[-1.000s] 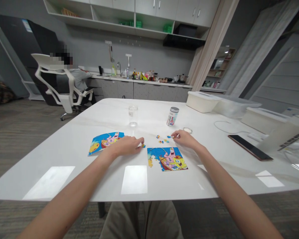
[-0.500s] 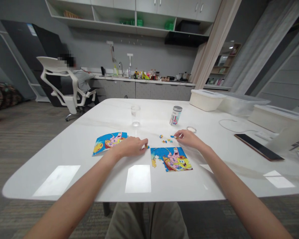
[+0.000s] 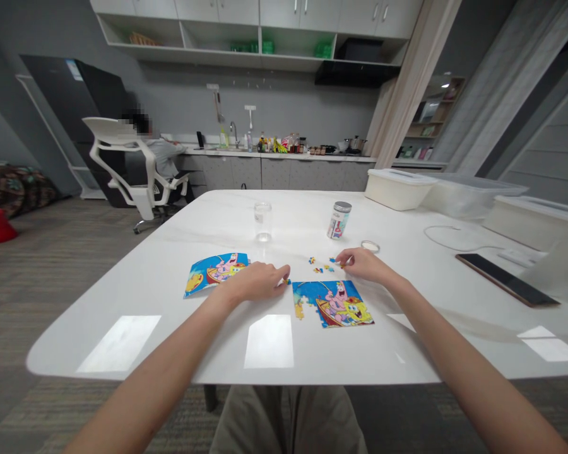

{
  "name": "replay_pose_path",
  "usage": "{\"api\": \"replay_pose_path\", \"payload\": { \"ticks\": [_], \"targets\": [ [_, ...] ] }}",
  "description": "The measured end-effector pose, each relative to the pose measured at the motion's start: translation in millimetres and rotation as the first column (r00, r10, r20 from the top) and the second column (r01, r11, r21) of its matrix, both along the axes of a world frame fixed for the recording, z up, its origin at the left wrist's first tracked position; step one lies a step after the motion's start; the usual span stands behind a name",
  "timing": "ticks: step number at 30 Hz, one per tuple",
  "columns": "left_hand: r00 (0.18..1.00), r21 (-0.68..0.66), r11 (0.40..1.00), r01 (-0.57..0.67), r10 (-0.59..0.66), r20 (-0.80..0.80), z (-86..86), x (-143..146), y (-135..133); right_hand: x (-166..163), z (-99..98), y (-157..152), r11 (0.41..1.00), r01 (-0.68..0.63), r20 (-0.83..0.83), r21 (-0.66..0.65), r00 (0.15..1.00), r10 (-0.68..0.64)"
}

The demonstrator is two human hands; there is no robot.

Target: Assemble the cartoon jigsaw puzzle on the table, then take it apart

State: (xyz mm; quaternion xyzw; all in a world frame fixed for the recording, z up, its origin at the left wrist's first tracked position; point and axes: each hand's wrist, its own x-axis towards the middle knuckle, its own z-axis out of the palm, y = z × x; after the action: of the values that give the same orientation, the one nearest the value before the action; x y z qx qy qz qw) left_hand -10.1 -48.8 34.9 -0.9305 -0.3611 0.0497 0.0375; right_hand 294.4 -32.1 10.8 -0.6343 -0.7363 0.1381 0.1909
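A partly built cartoon jigsaw (image 3: 334,304) lies on the white table (image 3: 180,315) in front of me. My left hand (image 3: 258,282) rests just left of it, fingers pinched on a small puzzle piece at the jigsaw's top-left corner. My right hand (image 3: 362,263) sits behind the jigsaw's top-right corner, fingers curled and pinching a loose piece. A few loose pieces (image 3: 319,265) lie between my hands. A printed reference picture (image 3: 215,272) of the same cartoon lies to the left.
An empty clear jar (image 3: 262,221) and a lidded jar (image 3: 339,220) stand further back, with a small round lid (image 3: 370,246) near my right hand. A phone (image 3: 506,287), a cable and storage bins (image 3: 397,188) fill the right side. A person sits in a white chair (image 3: 123,167) by the counter.
The view has drifted left, so everything shifts right in frame. Both hands stay by the jigsaw with hardly any movement.
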Motion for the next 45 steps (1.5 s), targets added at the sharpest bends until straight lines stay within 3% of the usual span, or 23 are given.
{"api": "replay_pose_path", "payload": {
  "ticks": [8, 14, 23, 34, 45],
  "targets": [
    [0.999, -0.034, 0.998, -0.052, 0.052, -0.001, 1.4, -2, 3, -2, 1.9, -2, 1.0, -0.024, 0.037, 0.0, 0.999, 0.024],
    [0.993, -0.046, 0.993, -0.104, 0.102, -0.055, 5.0, -4, 6, -2, 6.6, -4, 0.999, 0.032, 0.084, 0.023, 0.996, -0.033],
    [0.994, -0.054, 0.994, -0.095, 0.092, -0.051, 3.8, -5, 7, -1, 9.7, -5, 0.999, 0.04, 0.083, 0.017, 0.996, -0.041],
    [0.992, -0.047, 0.993, -0.107, 0.103, -0.075, 4.7, -4, 7, 6, 11.3, 0, 0.989, -0.072, -0.175, -0.128, 0.983, 0.049],
    [0.995, -0.061, 0.994, -0.091, 0.089, -0.042, -1.4, -6, 12, 7, 11.7, 0, 0.97, -0.109, -0.167, -0.219, 0.983, 0.073]
  ]
}}
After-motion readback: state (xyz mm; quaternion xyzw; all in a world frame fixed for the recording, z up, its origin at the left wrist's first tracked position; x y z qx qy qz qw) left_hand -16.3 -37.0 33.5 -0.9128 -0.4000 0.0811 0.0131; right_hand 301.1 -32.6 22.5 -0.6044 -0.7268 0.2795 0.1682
